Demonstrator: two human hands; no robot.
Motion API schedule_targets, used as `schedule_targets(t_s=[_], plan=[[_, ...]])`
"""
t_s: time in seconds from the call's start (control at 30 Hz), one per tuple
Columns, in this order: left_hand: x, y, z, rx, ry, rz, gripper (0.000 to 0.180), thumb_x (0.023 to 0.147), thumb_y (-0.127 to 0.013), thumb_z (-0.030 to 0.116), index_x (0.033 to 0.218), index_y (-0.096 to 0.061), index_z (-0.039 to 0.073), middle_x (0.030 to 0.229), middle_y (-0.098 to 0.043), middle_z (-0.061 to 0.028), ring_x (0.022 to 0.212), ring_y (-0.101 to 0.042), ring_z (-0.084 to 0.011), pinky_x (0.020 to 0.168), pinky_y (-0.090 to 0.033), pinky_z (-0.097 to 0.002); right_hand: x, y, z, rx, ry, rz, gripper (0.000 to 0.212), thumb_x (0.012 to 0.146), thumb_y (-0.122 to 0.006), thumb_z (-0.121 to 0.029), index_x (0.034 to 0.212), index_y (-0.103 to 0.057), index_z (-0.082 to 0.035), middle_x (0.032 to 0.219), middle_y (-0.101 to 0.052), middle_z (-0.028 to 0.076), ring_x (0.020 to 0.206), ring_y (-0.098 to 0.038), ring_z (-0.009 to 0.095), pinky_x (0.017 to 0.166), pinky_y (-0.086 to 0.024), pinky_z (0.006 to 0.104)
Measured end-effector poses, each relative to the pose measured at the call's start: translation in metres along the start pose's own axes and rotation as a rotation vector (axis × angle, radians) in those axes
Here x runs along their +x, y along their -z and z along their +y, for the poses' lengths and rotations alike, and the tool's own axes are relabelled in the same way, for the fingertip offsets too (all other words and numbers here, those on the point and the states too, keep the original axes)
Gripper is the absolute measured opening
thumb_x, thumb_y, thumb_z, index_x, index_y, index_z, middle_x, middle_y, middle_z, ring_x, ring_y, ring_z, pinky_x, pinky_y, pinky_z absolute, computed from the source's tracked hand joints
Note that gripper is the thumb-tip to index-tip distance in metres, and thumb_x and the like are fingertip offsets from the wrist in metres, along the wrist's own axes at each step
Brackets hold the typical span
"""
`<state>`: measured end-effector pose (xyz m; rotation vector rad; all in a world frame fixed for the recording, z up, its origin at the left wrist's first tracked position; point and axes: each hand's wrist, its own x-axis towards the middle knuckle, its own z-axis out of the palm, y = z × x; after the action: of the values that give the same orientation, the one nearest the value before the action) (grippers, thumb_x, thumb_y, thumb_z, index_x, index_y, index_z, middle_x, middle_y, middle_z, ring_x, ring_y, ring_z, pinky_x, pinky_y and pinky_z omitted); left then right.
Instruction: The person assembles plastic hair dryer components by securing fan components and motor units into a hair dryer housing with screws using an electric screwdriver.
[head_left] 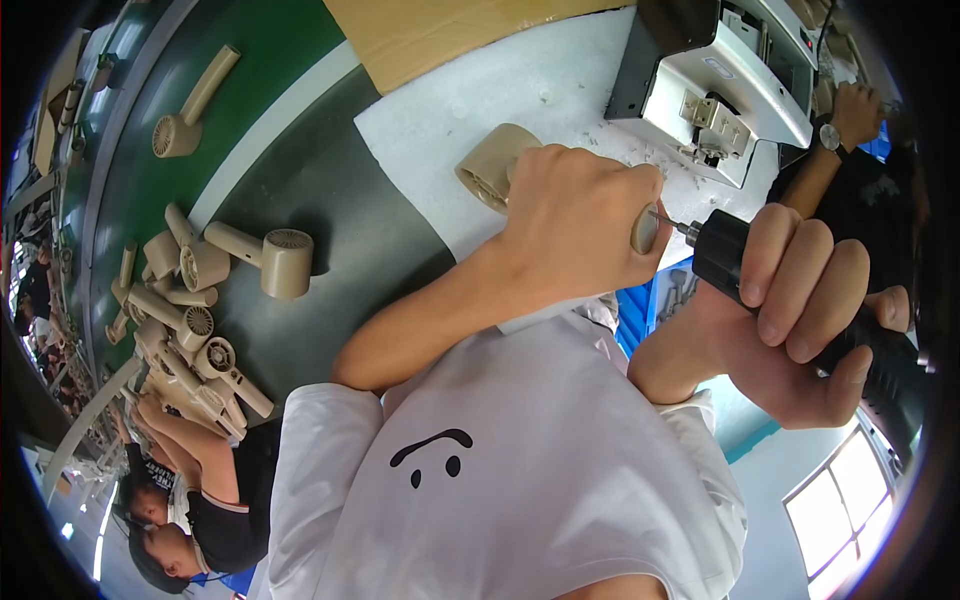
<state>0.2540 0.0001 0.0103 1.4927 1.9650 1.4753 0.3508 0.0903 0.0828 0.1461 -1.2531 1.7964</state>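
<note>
I am gripping a beige fan-like device [497, 152] above the white sheet [425, 125] on the counter [350, 185], the fingers of my left hand [580, 215] wrapping tight round its handle. Its round head is showing on the far side of my fist, and its handle end [645, 230] is facing right. The fingers of my right hand [800, 290] are clenching a black electric screwdriver [722, 250], whose thin bit [672, 222] is reaching the handle end.

I judge that I am at the step of driving a screw into that end; whether the bit is seating in a screw or only lining up, I cannot tell, since the spot is too small. The next move is probably calling for a steady left grip, the bit lying straight along the hole, and light pressure until the screw sits flush.

Beyond my hands, a white-and-black machine [720, 70] is standing on the sheet. To my left, a similar beige device [287, 265] is lying near a pile of others.
</note>
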Motion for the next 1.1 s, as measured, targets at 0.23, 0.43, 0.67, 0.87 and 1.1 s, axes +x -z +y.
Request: schedule_targets(t_s=[0.23, 0.43, 0.67, 0.87, 1.1], plan=[[0.001, 0.002, -0.007, 0.001, -0.086, 0.109, 0.023, 0.060, -0.069, 0.002, 0.054, -0.047, 0.008, 0.045, -0.044, -0.0051, 0.036, -0.042, -0.0217, 0.037, -0.029, -0.0295, 0.024, 0.053, -0.006, -0.178, 0.037, 0.258, 0.014, 0.081, -0.049, -0.019, 0.093, -0.054, -0.017, 0.058, -0.036, -0.003, 0.052, -0.034, 0.012, 0.058, -0.032, 0.0310], [0.006, -0.002, -0.013, -0.031, -0.090, 0.121, 0.027, 0.061, -0.068, 0.001, 0.052, -0.044, 0.008, 0.043, -0.039, -0.0044, 0.035, -0.037, -0.0204, 0.036, -0.026, -0.0296, 0.029, 0.079, 0.034, -0.593, 0.040, 0.342, 0.006, 0.080, -0.049, -0.017, 0.081, -0.052, -0.011, 0.059, -0.040, 0.005, 0.052, -0.040, 0.018, 0.055, -0.039, 0.0368], [0.010, -0.003, -0.015, -0.022, -0.075, 0.112, 0.027, 0.061, -0.069, 0.002, 0.052, -0.044, 0.008, 0.043, -0.040, -0.0048, 0.034, -0.038, -0.0207, 0.035, -0.027, -0.0287, 0.038, 0.079, 0.059, -0.560, 0.135, 0.329, 0.008, 0.079, -0.058, 0.000, 0.080, -0.052, 0.004, 0.052, -0.046, 0.010, 0.039, -0.045, 0.017, 0.041, -0.042, 0.0309], [0.010, -0.005, -0.018, -0.041, -0.076, 0.159, 0.026, 0.061, -0.068, 0.002, 0.052, -0.045, 0.008, 0.043, -0.040, -0.0046, 0.034, -0.038, -0.0215, 0.035, -0.027, -0.0287, 0.016, 0.066, 0.039, -0.366, -0.185, 0.384, 0.014, 0.082, -0.048, -0.015, 0.079, -0.053, -0.002, 0.060, -0.038, 0.003, 0.054, -0.039, 0.016, 0.056, -0.035, 0.0312], [0.012, -0.003, -0.018, 0.036, -0.077, 0.116, 0.030, 0.062, -0.067, 0.003, 0.050, -0.040, 0.009, 0.043, -0.037, -0.0044, 0.034, -0.035, -0.0216, 0.036, -0.026, -0.0297, 0.012, 0.030, -0.009, 0.032, -0.088, 0.141, 0.025, 0.081, -0.052, -0.022, 0.100, -0.057, -0.007, 0.060, -0.042, -0.006, 0.052, -0.039, 0.006, 0.056, -0.034, 0.0254]])
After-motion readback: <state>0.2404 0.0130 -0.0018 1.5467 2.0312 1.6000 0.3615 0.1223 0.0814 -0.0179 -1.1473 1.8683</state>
